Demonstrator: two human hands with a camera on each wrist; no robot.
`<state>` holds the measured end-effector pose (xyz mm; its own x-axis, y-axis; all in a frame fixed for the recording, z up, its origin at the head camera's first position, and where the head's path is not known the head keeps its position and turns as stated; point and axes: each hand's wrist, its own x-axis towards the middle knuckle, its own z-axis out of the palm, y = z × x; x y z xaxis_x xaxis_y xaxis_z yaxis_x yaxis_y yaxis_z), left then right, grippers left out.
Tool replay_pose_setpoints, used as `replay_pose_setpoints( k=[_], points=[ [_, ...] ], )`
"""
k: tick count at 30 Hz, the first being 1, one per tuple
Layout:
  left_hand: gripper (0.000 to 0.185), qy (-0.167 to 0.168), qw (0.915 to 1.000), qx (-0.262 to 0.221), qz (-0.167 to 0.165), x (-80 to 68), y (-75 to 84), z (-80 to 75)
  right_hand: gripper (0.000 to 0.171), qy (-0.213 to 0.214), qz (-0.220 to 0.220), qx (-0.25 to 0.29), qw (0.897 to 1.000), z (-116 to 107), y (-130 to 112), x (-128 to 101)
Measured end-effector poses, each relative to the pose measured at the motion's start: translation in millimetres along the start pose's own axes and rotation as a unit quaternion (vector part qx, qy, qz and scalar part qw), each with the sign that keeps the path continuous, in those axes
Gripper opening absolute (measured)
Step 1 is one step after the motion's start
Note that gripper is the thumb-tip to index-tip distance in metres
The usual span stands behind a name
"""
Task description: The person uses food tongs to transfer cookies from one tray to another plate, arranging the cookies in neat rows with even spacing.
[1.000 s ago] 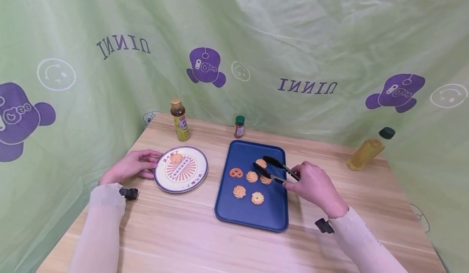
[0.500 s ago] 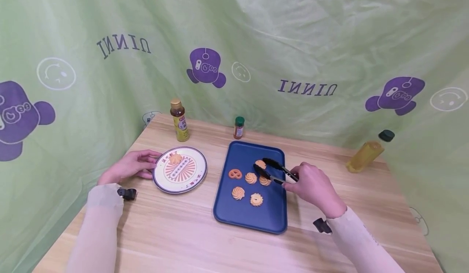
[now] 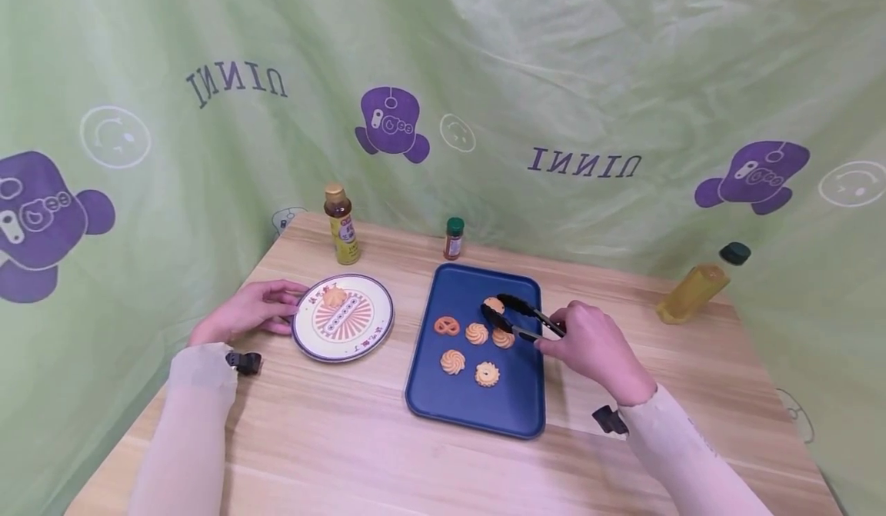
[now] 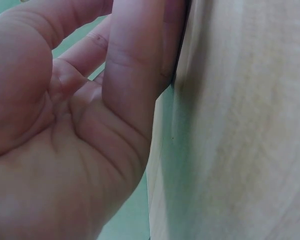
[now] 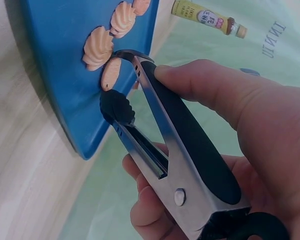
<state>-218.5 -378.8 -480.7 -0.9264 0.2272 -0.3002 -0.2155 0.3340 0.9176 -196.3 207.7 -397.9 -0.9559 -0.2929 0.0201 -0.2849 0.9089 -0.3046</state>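
The green backdrop (image 3: 554, 78) is showing mirrored lettering that is reading "INNIU" in two places, beside purple cartoon figures and pale smiley rings. The yellow label on the amber bottle (image 3: 342, 224) and the label on the small spice jar (image 3: 453, 239) are too small for me to read, as is the red writing ringing the plate (image 3: 342, 317).

I am gripping the tongs (image 3: 519, 317) in my right hand (image 3: 595, 351), thumb lying along the black top handle and fingers curling under the metal arm. Their black tips are standing a little apart over the blue tray (image 3: 477, 401), one on each side of a cookie (image 3: 494, 305) at the far end of the cluster; I cannot tell whether they are touching it yet.

My left hand (image 3: 245, 314) is resting on the table (image 3: 346, 439), its fingers relaxed and nearly straight, fingertips touching the plate's left rim. One cookie is lying on that plate.
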Motion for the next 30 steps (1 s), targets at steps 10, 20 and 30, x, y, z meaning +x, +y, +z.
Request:
replay_pose_setpoints(
  k=[10,20,30],
  points=[
    [0.063,0.002,1.0,0.006,0.001,0.1,-1.0,-1.3,0.033,-0.002,-0.007,0.005,1.0,-3.3,-15.7,12.6],
    [0.063,0.006,0.9999,0.009,0.001,-3.4,3.4,0.3,0.034,-0.008,-0.037,0.031,0.999,4.4,-51.4,28.0],
    [0.062,0.007,1.0,0.004,0.0,-1.2,2.4,2.4,0.036,-0.01,-0.08,0.058,0.995,26.4,-109.9,47.5]
  ],
)
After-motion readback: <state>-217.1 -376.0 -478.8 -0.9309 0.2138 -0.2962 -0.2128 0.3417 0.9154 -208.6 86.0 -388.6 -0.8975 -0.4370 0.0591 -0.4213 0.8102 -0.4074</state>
